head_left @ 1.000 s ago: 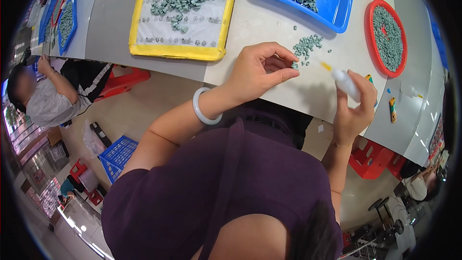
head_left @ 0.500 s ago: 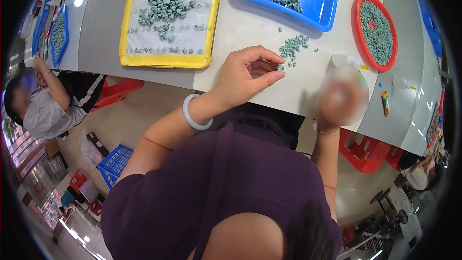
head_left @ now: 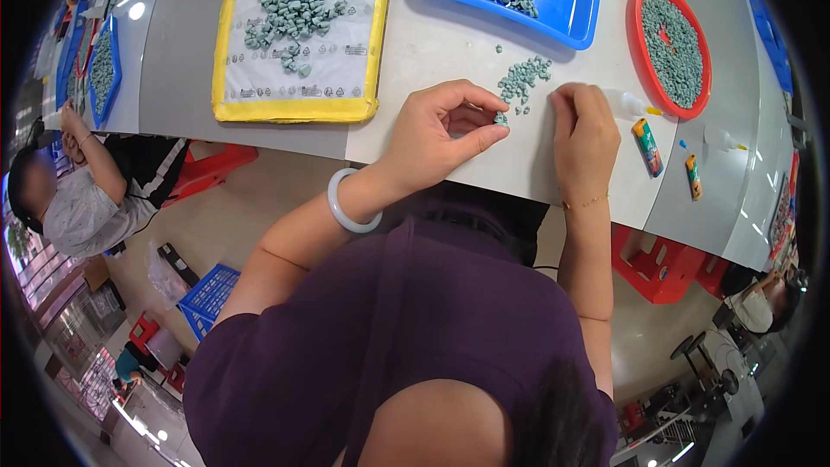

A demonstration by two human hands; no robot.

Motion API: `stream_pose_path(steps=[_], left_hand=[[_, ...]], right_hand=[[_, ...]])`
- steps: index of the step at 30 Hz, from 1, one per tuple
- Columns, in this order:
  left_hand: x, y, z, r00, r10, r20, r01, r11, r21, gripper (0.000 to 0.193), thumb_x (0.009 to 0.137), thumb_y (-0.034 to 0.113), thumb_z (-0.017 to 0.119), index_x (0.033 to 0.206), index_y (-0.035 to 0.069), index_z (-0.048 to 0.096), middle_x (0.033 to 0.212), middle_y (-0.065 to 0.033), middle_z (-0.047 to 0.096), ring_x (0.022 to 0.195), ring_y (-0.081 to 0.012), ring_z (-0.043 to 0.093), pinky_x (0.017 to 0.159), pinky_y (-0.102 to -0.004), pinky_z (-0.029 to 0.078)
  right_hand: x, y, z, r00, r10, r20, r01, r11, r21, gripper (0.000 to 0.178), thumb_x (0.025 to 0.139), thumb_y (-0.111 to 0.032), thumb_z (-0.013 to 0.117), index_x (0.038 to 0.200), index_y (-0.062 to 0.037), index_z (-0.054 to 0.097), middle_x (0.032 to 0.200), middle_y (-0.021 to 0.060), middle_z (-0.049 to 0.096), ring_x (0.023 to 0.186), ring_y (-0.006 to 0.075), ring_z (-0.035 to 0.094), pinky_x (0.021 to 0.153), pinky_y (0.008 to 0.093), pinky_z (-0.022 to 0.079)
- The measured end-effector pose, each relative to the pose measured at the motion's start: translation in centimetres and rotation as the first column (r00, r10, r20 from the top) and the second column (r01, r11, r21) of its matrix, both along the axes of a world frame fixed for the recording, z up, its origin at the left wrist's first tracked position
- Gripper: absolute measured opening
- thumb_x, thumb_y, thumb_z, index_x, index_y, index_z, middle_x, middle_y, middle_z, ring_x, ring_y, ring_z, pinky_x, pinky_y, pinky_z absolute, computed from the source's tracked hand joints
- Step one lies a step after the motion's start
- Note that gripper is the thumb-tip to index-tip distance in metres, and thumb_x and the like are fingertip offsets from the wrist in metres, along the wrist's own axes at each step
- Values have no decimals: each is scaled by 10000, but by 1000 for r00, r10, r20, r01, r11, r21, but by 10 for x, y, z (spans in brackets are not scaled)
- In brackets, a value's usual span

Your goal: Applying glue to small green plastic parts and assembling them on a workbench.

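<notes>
Between thumb and forefinger of my left hand [head_left: 445, 131], a small grey-green molded piece [head_left: 501, 119] is pinched above the table's near edge. My right hand [head_left: 588, 134] is just to its right, fingers curled down and thumb drawn in. Whatever its fingertips hold, if anything, is hidden. A scatter of tiny grey-green pieces [head_left: 522, 78] lies on the white table just beyond both hands. Close to my right hand are a white squeeze bottle with a yellow tip [head_left: 624, 104] and a colourful tube [head_left: 647, 147].
A yellow-edged board [head_left: 294, 111] bears many larger grey-green pieces. Further back are a blue tray [head_left: 566, 13] and a round red tray [head_left: 635, 47], both with such pieces. Another bottle [head_left: 719, 140] and a smaller tube [head_left: 693, 177] lie right. Another person [head_left: 91, 182] sits left.
My right hand has moved forward and left, from beside the table's near edge toward the loose pieces. The colourful tube now shows where that hand was. My left hand stays nearly still.
</notes>
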State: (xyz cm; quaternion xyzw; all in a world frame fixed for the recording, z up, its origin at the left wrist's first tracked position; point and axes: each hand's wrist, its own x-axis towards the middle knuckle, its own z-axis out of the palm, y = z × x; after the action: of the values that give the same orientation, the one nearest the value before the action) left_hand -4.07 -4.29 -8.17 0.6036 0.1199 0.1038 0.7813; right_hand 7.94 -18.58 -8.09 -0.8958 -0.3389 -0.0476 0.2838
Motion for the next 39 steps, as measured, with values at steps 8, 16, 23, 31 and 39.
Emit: stream_pose_path(steps=[8, 16, 23, 31, 39], left_hand=[[0, 1, -1, 1000, -17, 6, 17, 999, 27, 193, 770, -75, 609, 956, -29, 586, 925, -85, 598, 844, -171, 630, 731, -254, 494], [2, -1, -2, 1000, -12, 17, 11, 998, 62, 196, 764, -75, 614, 951, -24, 589, 919, -79, 598, 813, -151, 620, 723, -251, 491], [2, 0, 1, 1000, -2, -2, 2, 999, 34, 190, 763, -69, 617, 945, -20, 592, 906, -69, 594, 802, -141, 607, 721, -252, 488], [2, 0, -1, 1000, -3, -1, 3, 999, 48, 187, 763, -62, 619, 943, -14, 594, 901, -64, 587, 796, -138, 603, 701, -254, 485], [4, -1, 2, 1000, 16, 23, -19, 988, 153, 193, 748, -32, 645, 937, -1, 620, 883, -61, 599, 795, -136, 590, 713, -255, 470]], right_hand=[[-10, -14, 4, 944, 93, -316, -37, 983, 179, 87, 769, 3, 629, 853, -16, 636, 724, 42, 585, 633, 120, 537, 584, 225, 419], [-10, -23, 1, 982, 78, -173, -44, 980, 193, 80, 775, 16, 618, 851, -7, 610, 789, 62, 592, 646, 134, 563, 581, 246, 451], [6, -16, 9, 952, 306, -5, -305, 952, 21, 90, 753, 7, 621, 828, -31, 590, 799, 64, 586, 656, 198, 580, 584, 271, 460], [11, -10, 13, 935, 346, -80, -352, 933, -73, 74, 767, -8, 597, 822, -22, 549, 755, 86, 546, 652, 259, 554, 585, 327, 444], [1, -12, 9, 946, 298, -123, -298, 954, 21, 92, 787, 9, 581, 861, -14, 533, 787, 90, 539, 654, 226, 549, 602, 300, 443]])
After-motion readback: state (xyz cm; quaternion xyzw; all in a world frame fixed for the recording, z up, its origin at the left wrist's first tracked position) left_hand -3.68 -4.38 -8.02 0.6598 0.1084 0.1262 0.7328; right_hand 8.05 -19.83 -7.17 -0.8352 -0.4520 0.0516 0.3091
